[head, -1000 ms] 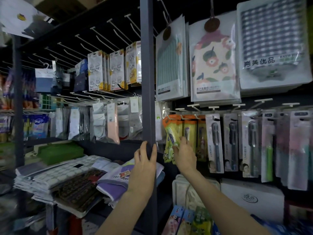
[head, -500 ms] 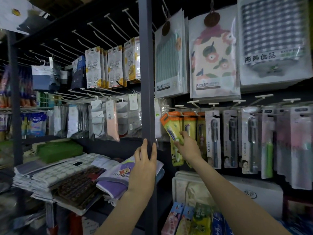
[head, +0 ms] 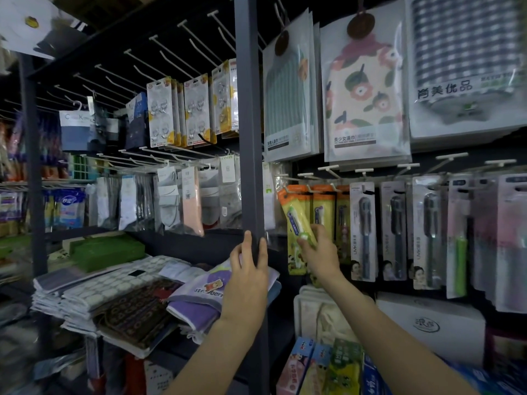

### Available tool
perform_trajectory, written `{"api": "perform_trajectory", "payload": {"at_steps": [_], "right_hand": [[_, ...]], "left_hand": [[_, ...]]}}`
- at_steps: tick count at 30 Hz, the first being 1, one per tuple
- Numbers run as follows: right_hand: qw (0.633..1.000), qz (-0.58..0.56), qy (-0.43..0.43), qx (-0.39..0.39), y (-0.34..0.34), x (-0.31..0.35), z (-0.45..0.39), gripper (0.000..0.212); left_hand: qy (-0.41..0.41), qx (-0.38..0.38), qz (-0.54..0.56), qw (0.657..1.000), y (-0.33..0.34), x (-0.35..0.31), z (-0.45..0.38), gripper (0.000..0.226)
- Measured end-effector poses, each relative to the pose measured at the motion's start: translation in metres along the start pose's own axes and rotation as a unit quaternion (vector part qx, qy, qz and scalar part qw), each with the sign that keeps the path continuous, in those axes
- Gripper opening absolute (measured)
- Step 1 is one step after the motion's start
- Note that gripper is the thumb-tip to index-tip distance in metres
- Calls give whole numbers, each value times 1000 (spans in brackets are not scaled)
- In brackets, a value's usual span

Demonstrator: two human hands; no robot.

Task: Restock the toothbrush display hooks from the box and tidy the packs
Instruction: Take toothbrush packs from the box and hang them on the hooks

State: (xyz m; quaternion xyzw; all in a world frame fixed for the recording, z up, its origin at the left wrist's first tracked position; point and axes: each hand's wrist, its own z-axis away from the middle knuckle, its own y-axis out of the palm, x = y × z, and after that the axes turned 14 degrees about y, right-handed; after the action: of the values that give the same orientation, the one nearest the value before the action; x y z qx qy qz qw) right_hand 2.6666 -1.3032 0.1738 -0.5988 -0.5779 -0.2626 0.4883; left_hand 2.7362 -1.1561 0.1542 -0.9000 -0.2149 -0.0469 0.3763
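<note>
The right hand (head: 320, 253) pinches the yellow toothbrush pack (head: 296, 220) just right of the grey post (head: 251, 138). The pack hangs tilted on the first hook (head: 288, 187) beside that post. More toothbrush packs (head: 363, 232) hang farther right of the post. The left hand (head: 248, 276) rests open on the post, fingers straight.

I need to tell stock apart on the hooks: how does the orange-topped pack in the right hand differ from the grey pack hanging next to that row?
The orange-topped pack is yellow and tilted, pinched by the right hand; the grey pack hangs straight, untouched, holding a dark brush. Both are toothbrush packs on the same hook row.
</note>
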Motion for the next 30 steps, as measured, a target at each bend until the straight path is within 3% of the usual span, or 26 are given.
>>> {"api": "perform_trajectory", "payload": {"at_steps": [6, 10, 14, 17, 23, 26, 30], "right_hand": [[988, -133, 77, 28, 3, 6, -5, 41], [989, -70, 118, 56, -9, -12, 6, 50], [974, -16, 210, 88, -54, -41, 31, 48], [965, 12, 238, 105, -103, -62, 62, 41], [950, 160, 251, 100, -228, -111, 170, 15], [915, 230, 303, 133, -298, -145, 243, 10], [864, 297, 390, 114, -388, -206, 338, 7]], "left_hand": [[5, 11, -8, 1000, 0, -1, 2, 93], [-16, 6, 36, 999, -3, 0, 4, 92], [-24, 67, 99, 992, -15, -11, 25, 65], [-6, 65, 141, 988, -16, -31, 54, 54], [65, 73, 305, 947, -10, -127, 131, 44], [109, 105, 380, 913, -10, -197, 177, 44], [196, 189, 414, 869, -14, -284, 234, 44]]}}
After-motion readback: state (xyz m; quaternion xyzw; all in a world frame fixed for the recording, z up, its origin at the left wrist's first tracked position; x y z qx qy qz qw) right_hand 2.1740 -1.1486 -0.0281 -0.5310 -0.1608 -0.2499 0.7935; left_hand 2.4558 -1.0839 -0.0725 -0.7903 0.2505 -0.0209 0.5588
